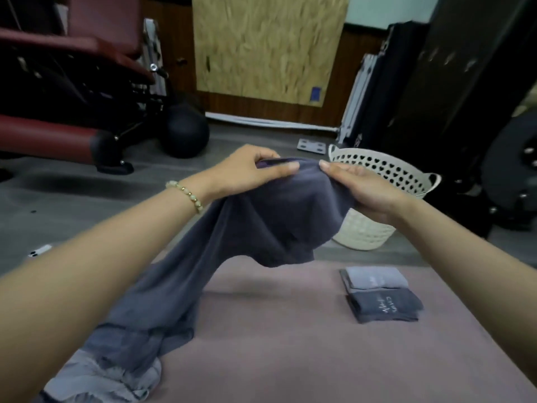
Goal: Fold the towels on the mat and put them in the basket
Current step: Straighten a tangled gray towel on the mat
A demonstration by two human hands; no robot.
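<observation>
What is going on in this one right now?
A person is folding laundry. The left hand and right hand both pinch the top edge of a dark grey towel, lifted above the pink mat, its lower end trailing into an unfolded heap. Two folded towels lie on the mat; the white basket stands on the floor beyond it.

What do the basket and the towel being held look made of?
The basket: likely moulded plastic, cream, matte; heart-shaped cut-outs in stiff walls. The held towel: soft thin fabric, dark blue-grey, matte; drapes limply from left hand and right hand.
</observation>
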